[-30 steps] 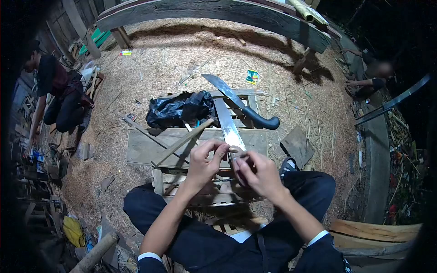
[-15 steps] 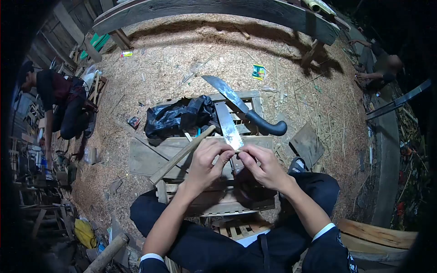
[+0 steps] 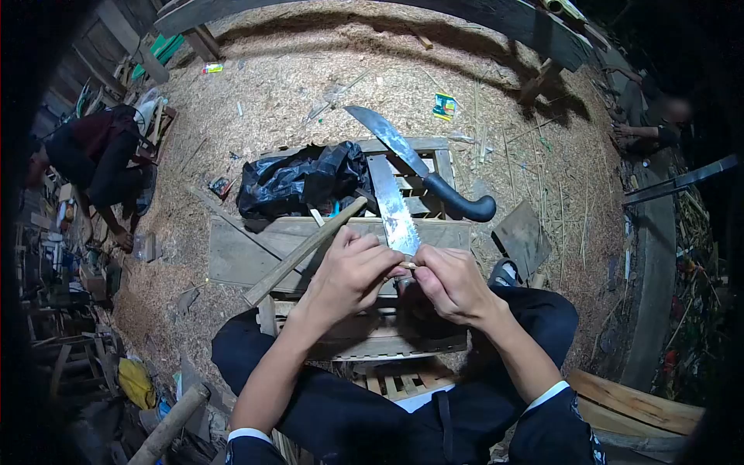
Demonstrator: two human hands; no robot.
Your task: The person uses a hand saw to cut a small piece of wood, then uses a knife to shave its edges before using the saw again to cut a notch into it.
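Observation:
My left hand and my right hand meet over a low wooden bench, fingers curled and pressed together. Between their fingertips they pinch a small pale stick, most of it covered. Just beyond, a saw lies with its toothed blade pointing away from me; its handle end is hidden near my fingers. A machete with a curved blade and black handle rests beyond the saw, to its right. Left of the saw are a crumpled black plastic bag and a slanting wooden stick.
Wood shavings cover the ground. A long beam crosses the far side. One person bends down at left; another person sits at far right. A flat board lies near my foot, and planks lie at lower right.
My fingers have curled in more tightly around the small stick, and my right hand has turned. The person at left has bent lower, reaching toward the ground. The view has shifted slightly.

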